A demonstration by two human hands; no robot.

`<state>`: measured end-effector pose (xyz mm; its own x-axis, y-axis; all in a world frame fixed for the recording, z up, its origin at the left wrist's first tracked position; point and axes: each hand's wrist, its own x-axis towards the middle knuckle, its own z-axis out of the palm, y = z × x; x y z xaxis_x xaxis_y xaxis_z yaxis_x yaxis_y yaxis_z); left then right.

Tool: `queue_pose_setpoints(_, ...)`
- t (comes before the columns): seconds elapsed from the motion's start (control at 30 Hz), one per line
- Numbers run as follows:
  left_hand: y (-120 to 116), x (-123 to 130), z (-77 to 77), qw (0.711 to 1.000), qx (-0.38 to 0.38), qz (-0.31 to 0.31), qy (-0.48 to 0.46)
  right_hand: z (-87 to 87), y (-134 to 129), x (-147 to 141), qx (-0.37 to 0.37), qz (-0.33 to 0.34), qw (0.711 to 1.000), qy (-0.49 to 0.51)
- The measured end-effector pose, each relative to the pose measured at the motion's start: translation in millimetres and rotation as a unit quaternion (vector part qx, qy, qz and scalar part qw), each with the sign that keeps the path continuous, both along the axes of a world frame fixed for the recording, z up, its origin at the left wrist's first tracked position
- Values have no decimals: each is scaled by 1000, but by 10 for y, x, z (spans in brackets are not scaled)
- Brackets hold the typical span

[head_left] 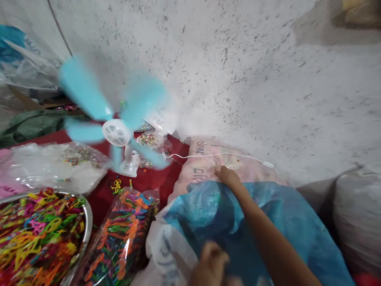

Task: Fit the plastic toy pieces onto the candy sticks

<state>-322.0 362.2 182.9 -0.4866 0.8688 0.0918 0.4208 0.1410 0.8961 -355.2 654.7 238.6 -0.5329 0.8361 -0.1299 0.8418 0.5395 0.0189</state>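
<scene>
My right hand point(228, 176) reaches forward over a large blue and white plastic sack point(268, 214). Its fingers are closed on a pinch of the pale pink printed sack point(202, 159) behind, and the material creases around the fingertips. Low in the view, my left hand point(210, 264) is held over the blue sack's dark opening. Its fingers look bent but are smeared by motion, and whether they hold anything does not show. A white cord point(220, 154) with an inline switch lies across the pink sack, just beyond my right hand.
A spinning turquoise fan point(117, 133) stands on a red surface point(101, 202) at the left. Nearby are a metal basin point(88, 222) of colourful plastic pieces and a clear bag point(125, 234) of similar pieces. A speckled wall point(238, 79) rises behind; a grey sack point(360, 214) sits right.
</scene>
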Motion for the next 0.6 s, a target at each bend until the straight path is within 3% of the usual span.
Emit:
queue_pose_setpoints(0.07, 332, -142, 137, 999, -6, 49, 9, 68, 91, 61, -32, 26, 999, 18)
queue_pose_setpoints(0.13, 696, -353, 272, 987, -53, 143, 56, 113, 104, 117, -58, 45, 996, 43)
queue_pose_setpoints(0.23, 1137, -588, 431, 974, -85, 188, 97, 152, -48, 279, -71, 67, 991, 90)
queue_pose_setpoints(0.43, 1606, -583, 585, 977, -143, 145, 62, 88, -634, 846, -86, 116, 972, 186)
queue_pose_setpoints(0.6, 1691, -567, 506, 984, -141, 87, 69, -148, -939, 944, -104, 116, 954, 255)
